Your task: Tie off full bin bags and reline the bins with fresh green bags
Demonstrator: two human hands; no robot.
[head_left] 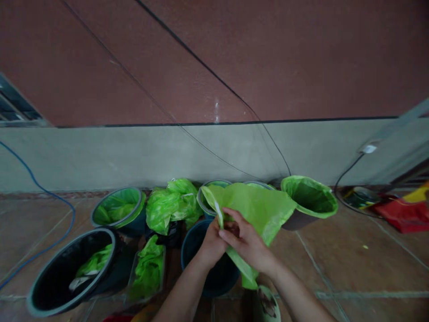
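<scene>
A green plastic bag [254, 205] spreads out flat to the right from my two hands, with a white strip at its upper left edge. My left hand [214, 239] is closed on the gathered edge of the bag, just below the white strip. Right beside it, my right hand [246, 241] pinches the same edge, its fingers bent toward the left hand. Under both hands stands a dark blue bucket [191, 250], partly hidden by my forearms and the bag.
Green-lined bins stand left [117, 208] and right [308, 197] along the wall. A large black bin [50, 277] and a tray of green plastic [147, 268] lie at left. Bundled green bags [172, 203] sit behind. A blue hose [63, 197] crosses the left floor; a red bag [402, 214] is right.
</scene>
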